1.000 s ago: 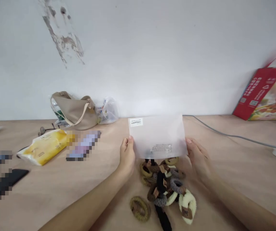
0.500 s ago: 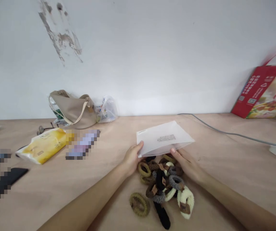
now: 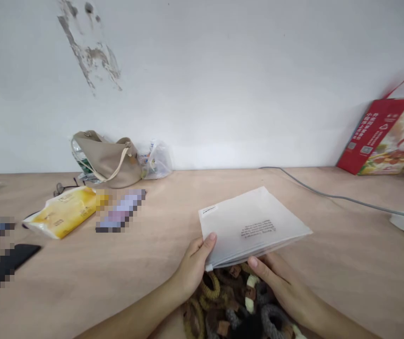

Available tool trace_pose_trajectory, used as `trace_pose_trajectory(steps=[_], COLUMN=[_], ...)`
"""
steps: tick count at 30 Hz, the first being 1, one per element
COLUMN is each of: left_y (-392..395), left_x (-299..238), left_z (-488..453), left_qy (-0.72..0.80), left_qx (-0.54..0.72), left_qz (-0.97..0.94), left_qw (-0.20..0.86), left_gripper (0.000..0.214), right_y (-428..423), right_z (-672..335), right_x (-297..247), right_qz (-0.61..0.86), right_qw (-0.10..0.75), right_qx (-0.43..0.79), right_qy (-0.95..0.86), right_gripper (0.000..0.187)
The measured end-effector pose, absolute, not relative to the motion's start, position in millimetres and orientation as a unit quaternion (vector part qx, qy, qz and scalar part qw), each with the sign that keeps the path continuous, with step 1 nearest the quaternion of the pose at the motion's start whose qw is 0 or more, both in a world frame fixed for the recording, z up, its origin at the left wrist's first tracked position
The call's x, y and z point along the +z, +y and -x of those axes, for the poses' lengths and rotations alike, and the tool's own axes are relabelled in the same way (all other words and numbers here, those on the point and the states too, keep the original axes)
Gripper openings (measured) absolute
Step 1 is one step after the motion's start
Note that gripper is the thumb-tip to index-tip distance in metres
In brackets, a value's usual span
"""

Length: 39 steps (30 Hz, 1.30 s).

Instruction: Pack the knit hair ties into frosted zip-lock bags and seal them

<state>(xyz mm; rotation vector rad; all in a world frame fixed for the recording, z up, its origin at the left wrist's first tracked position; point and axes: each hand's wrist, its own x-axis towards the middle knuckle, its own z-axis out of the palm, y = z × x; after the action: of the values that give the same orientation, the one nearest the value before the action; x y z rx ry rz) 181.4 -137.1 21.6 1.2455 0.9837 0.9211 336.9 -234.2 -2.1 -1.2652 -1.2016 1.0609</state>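
Fuzzy hair ties (image 3: 250, 294) lie heaped at six o'clock on the worktop (image 3: 113, 278). Just beyond, the left hand (image 3: 192, 271) pinches its grip on the frosted zip pouch (image 3: 246, 219), flat-looking; whether the right hand (image 3: 286, 285) grips, I cannot tell. Opening the pouch seems in hand, calling for parted layers.

Left hand (image 3: 192, 268) grips, thumb (image 3: 209, 242) on top; right hand (image 3: 286, 288) has thumb extended, fingers (image 3: 277, 263) partly hidden; forearms (image 3: 141, 308) angle inward.
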Motion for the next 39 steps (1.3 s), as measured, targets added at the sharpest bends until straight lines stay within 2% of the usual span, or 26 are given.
trace_pose_trajectory(steps=[4, 8, 10, 13, 18, 23, 25, 28, 29, 31, 33, 36, 39], left_y=[-140.0, -130.7, -125.5, -119.8, -117.8, -128.2, -128.8, -122.3, -119.3, -114.4, -112.2, -112.7, -112.9], left_x=[20.9, 20.7, 20.8, 19.3, 15.2, 15.7, 15.8, 14.7, 14.2, 13.7, 14.1, 16.3, 18.3], left_z=[-170.0, -161.0, -158.5, -155.9, -152.7, -157.6, -160.1, -160.8, -160.2, -158.3, -156.4, -154.7, -154.0], left_qy=[0.434, 0.453, 0.455, 0.460, 0.479, 0.387, 0.381, 0.399, 0.398, 0.383, 0.363, 0.335, 0.301], left_qx=[0.361, 0.364, 0.360, 0.384, 0.456, 0.369, 0.368, 0.414, 0.431, 0.453, 0.462, 0.468, 0.467], left_qz=[-0.505, -0.486, -0.494, -0.510, -0.515, -0.627, -0.659, -0.686, -0.699, -0.728, -0.749, -0.769, -0.794], left_qw=[0.653, 0.653, 0.648, 0.617, 0.546, 0.566, 0.534, 0.447, 0.410, 0.344, 0.305, 0.279, 0.247], left_gripper=[0.035, 0.032, 0.031, 0.033, 0.049, 0.070, 0.066, 0.041, 0.033, 0.022, 0.015, 0.013, 0.022], right_y=[-240.2, -234.3, -230.0, -226.4, -225.4, -223.4, -223.7, -227.9, -230.3, -235.9, -240.7, -243.3, -240.8], right_z=[-336.9, -355.5, -366.8, -376.2, -376.5, -370.9, -367.3, -363.3, -362.6, -361.4, -360.2, -358.0, -357.0], right_x=[-3.0, -11.7, -18.1, -24.0, -17.3, -5.6, -3.9, -3.5, -3.0, -0.3, 4.4, 10.7, 11.2], right_qz=[0.518, 0.574, 0.617, 0.647, 0.657, 0.660, 0.651, 0.641, 0.648, 0.663, 0.661, 0.630, 0.619], right_qw=[0.578, 0.680, 0.655, 0.593, 0.575, 0.553, 0.545, 0.554, 0.545, 0.500, 0.437, 0.394, 0.387], right_qx=[0.462, 0.325, 0.259, 0.245, 0.222, 0.190, 0.191, 0.180, 0.170, 0.160, 0.173, 0.227, 0.276], right_qy=[-0.429, -0.320, -0.350, -0.411, -0.433, -0.471, -0.492, -0.499, -0.504, -0.534, -0.585, -0.630, -0.625], right_gripper=[0.034, 0.045, 0.044, 0.031, 0.029, 0.023, 0.023, 0.033, 0.029, 0.016, 0.015, 0.009, 0.014])
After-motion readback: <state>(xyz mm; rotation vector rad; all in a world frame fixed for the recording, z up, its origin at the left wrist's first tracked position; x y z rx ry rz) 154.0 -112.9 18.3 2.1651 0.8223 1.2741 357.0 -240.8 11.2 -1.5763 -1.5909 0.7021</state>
